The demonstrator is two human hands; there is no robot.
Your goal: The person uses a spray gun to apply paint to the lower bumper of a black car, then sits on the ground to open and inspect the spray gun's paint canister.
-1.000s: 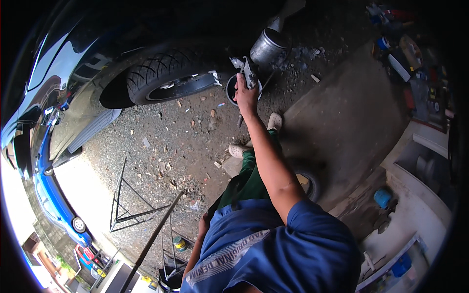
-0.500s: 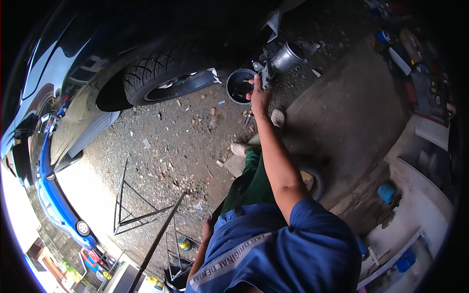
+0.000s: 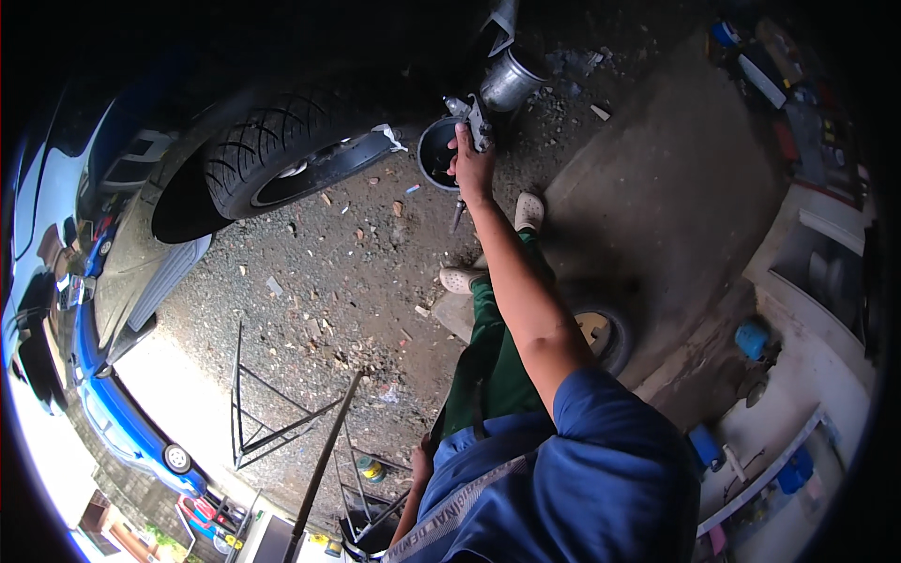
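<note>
My right hand (image 3: 474, 172) is stretched out ahead, its fingers closed around a spray gun (image 3: 479, 122) with a large silver metal cup (image 3: 508, 83). The gun is near the dark lower side of a vehicle. Below it and just to the left, a round black tub (image 3: 435, 150) stands on the ground, partly hidden by the hand. A thin hose end (image 3: 458, 216) shows under my wrist. My left hand (image 3: 421, 462) hangs low by my left thigh, next to my green trousers; its fingers are too small and shaded to make out.
The vehicle's wheel (image 3: 282, 159) is left of the tub, with a step board (image 3: 169, 277) further left. Black metal stands (image 3: 267, 432) and a long bar (image 3: 324, 460) rise at lower left. A loose tire (image 3: 615, 342) lies to my right. Gravel and a concrete slab (image 3: 648, 188) form the floor.
My right hand and the spray gun have moved left and slightly farther away. The whole view has shifted a little, and my left hand still hangs at my side.
</note>
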